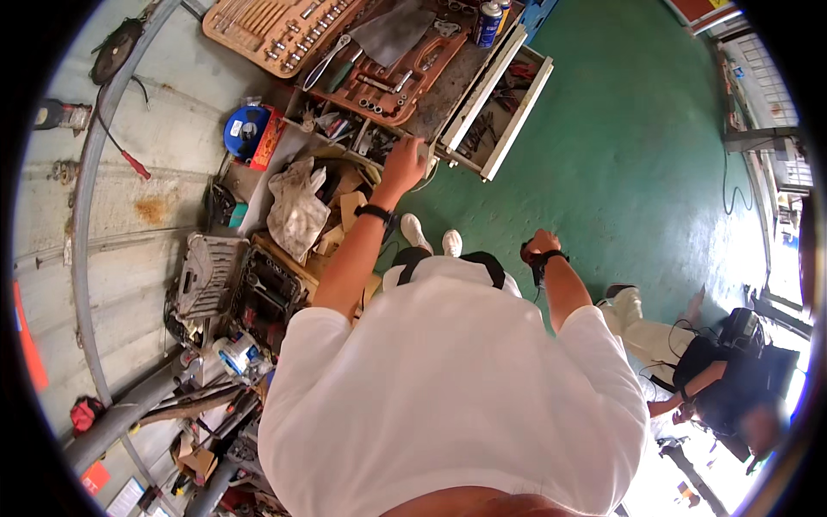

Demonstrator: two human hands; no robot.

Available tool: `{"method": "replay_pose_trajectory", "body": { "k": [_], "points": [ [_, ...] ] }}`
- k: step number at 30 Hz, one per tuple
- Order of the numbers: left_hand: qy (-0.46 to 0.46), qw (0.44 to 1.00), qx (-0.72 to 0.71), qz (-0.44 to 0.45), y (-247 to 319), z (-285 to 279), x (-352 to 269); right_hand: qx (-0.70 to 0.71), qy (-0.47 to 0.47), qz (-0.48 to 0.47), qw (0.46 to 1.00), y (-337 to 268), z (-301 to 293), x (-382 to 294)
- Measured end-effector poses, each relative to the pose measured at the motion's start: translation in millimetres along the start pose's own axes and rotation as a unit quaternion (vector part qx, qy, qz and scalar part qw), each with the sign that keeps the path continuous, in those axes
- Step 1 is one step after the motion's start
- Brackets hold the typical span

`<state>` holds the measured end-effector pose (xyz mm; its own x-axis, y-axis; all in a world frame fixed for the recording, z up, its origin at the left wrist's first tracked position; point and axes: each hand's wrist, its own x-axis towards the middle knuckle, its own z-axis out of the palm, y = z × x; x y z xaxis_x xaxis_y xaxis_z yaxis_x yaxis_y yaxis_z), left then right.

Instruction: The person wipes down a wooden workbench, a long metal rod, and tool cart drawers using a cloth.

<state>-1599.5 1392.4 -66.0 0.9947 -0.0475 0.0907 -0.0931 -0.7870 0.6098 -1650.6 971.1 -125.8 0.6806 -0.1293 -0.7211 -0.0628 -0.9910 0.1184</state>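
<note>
My left hand (404, 163) is at the near end of a compartmented drawer (352, 139), its fingers curled over the end panel. Small metal parts and loose packets lie in the drawer's sections. Just beyond stands a workbench (446, 97), bearing an open orange-brown socket set case (387, 97). A ratchet (326, 63) and a green-handled tool (344, 71) lie across that case, and a grey cloth (395, 32) covers part of it. My right hand (541, 243) hangs over the green floor with bent fingers. A dark object sits against it; whether it is held cannot be told.
A pulled-out drawer of pliers (494, 119) juts right from the bench. Spray cans (489, 24) stand on top. Leftward are a second socket case (287, 32), a blue reel (246, 131), a stained cloth (297, 210) and a toolbox (271, 284). Another person (704, 368) is at lower right.
</note>
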Motion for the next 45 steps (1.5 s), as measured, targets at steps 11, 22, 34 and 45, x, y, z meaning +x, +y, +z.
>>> {"method": "replay_pose_trajectory", "body": {
  "k": [11,22,34,45],
  "points": [
    [-0.16,0.962,0.222,-0.025,-27,35,30,0.243,0.377,-0.272,0.851,-168,-153,33],
    [-0.167,0.97,0.144,-0.106,-9,30,27,0.167,0.3,-0.337,0.877,-282,-185,66],
    [-0.123,0.963,0.131,-0.202,18,47,35,0.021,0.306,-0.334,0.891,-259,-281,151],
    [-0.105,0.942,0.18,-0.264,46,72,65,-0.01,0.262,-0.417,0.87,-275,-248,141]
  ]
}}
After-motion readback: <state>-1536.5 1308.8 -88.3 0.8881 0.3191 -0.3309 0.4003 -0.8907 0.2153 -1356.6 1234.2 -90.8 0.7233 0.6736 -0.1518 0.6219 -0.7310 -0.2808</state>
